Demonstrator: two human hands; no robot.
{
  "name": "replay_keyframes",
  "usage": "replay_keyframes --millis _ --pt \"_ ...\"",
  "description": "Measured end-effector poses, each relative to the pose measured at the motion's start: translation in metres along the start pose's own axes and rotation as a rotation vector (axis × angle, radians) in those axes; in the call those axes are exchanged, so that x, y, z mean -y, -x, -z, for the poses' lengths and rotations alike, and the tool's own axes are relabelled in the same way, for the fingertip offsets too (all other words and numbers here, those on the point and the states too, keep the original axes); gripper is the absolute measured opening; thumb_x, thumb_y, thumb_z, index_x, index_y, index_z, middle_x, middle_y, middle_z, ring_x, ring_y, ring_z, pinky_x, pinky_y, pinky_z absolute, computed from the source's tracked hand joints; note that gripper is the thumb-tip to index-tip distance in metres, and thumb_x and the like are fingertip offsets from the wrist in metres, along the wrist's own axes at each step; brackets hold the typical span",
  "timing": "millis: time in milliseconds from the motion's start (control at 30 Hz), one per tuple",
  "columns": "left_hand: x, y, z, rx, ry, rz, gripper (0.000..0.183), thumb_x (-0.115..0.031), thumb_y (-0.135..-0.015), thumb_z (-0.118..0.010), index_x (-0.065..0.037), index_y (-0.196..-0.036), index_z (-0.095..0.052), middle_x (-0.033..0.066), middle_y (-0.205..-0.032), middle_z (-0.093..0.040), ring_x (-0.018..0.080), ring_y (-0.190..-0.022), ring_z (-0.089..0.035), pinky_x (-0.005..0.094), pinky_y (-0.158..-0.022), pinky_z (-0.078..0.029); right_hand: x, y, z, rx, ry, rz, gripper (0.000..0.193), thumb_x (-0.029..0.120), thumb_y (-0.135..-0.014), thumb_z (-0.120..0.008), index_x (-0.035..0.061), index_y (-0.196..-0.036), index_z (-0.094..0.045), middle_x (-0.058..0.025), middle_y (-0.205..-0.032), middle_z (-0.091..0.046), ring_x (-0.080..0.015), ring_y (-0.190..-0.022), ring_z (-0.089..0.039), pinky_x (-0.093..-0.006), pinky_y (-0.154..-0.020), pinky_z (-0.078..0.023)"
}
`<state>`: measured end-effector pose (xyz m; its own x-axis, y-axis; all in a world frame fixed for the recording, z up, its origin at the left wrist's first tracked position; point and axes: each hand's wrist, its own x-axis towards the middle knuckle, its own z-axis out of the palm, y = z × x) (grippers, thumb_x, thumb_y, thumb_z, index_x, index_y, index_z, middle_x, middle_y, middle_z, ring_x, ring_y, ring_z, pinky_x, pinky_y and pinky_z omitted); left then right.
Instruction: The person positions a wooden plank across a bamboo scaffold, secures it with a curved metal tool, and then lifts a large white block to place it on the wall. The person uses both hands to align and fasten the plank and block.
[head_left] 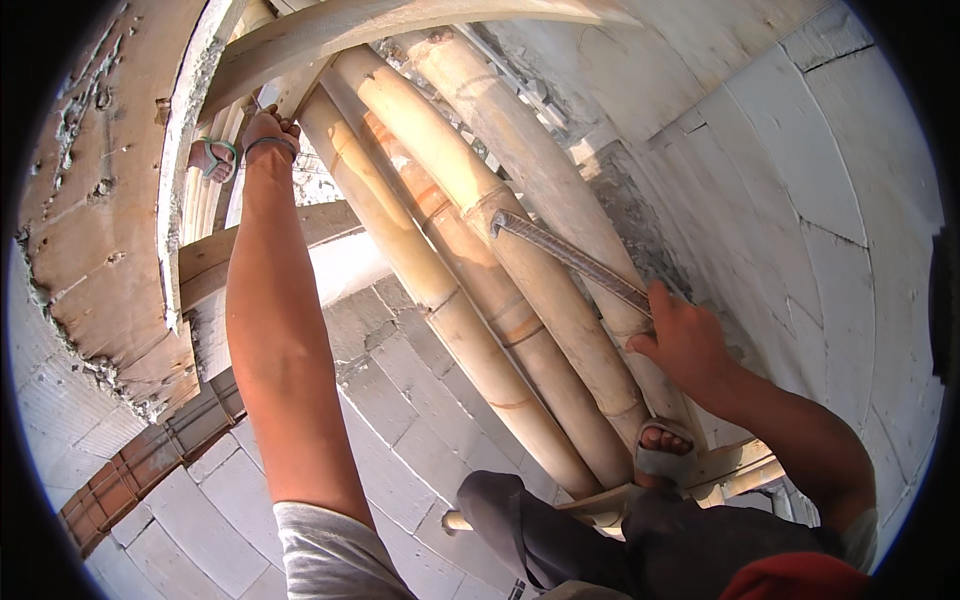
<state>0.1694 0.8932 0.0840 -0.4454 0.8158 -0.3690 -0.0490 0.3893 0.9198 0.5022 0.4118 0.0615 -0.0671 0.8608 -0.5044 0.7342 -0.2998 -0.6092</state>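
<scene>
My right hand [685,345] is closed around a ribbed steel bar [575,258] with a short hooked end. The bar slants up to the left across the bamboo poles [490,215], and its hook lies over one of them. At the upper left my left arm is stretched out far ahead. My left hand [270,128] is closed, its fingers curled beside a short wooden strip [302,88] under the curved timber [330,40]. What those fingers hold, if anything, is hidden.
My sandalled foot [665,448] stands at the poles' lower ends, by a wooden crosspiece [725,465]. Another person's foot in a green sandal [213,158] shows at upper left. A mortar-stained board [110,220] is left, a block wall [790,180] right. Below are pale blocks [215,510] and tied rebar [150,450].
</scene>
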Motion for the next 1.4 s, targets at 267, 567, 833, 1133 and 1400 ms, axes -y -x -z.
replay_keyframes --millis 267,567,833,1133,1400 --pt "0.000 -0.014 0.003 -0.016 0.005 -0.055 0.012 -0.013 -0.097 -0.045 -0.009 -0.101 -0.056 -0.0031 -0.064 -0.041 0.0107 -0.047 -0.035 0.0284 -0.046 -0.029 -0.003 -0.003 -0.002 -0.010 0.024 0.022 0.053 0.032 -0.073 -0.080 0.0045 -0.104 -0.046 -0.0158 -0.082 -0.068 -0.0363 -0.071 -0.069 -0.0431 -0.060 -0.056" --pt "-0.019 -0.024 0.006 0.041 -0.035 -0.056 0.014 -0.012 -0.098 -0.045 -0.012 -0.085 -0.052 -0.0043 -0.059 -0.038 0.0094 -0.043 -0.032 0.0272 -0.043 -0.025 0.002 -0.003 0.002 0.045 0.050 -0.007 0.056 0.036 -0.075 -0.079 0.0022 -0.104 -0.044 -0.0151 -0.079 -0.066 -0.0346 -0.072 -0.068 -0.0424 -0.061 -0.054" --pt "-0.030 -0.022 -0.003 -0.062 0.074 -0.076 0.017 -0.011 -0.095 -0.046 -0.012 -0.078 -0.050 -0.0018 -0.059 -0.039 0.0103 -0.045 -0.034 0.0253 -0.043 -0.025 -0.002 -0.003 0.002 0.022 0.016 0.027 0.056 0.037 -0.076 -0.078 0.0021 -0.105 -0.046 -0.0162 -0.076 -0.066 -0.0344 -0.070 -0.069 -0.0419 -0.057 -0.055" --pt "-0.038 -0.015 0.003 -0.038 0.049 -0.107 0.012 -0.010 -0.094 -0.048 -0.012 -0.084 -0.055 -0.0008 -0.064 -0.046 0.0097 -0.048 -0.037 0.0236 -0.045 -0.030 0.000 -0.002 0.004 0.043 0.025 0.005 0.057 0.037 -0.075 -0.079 0.0019 -0.106 -0.047 -0.0149 -0.076 -0.065 -0.0344 -0.072 -0.068 -0.0428 -0.059 -0.053" --pt "-0.034 -0.014 -0.002 0.050 -0.011 -0.139 0.010 -0.009 -0.093 -0.051 -0.012 -0.090 -0.060 0.0001 -0.069 -0.052 0.0093 -0.051 -0.040 0.0221 -0.047 -0.035 0.001 -0.003 0.004 0.053 0.036 -0.025 0.056 0.035 -0.077 -0.077 0.0018 -0.108 -0.045 -0.0164 -0.076 -0.065 -0.0368 -0.073 -0.068 -0.0455 -0.062 -0.053"
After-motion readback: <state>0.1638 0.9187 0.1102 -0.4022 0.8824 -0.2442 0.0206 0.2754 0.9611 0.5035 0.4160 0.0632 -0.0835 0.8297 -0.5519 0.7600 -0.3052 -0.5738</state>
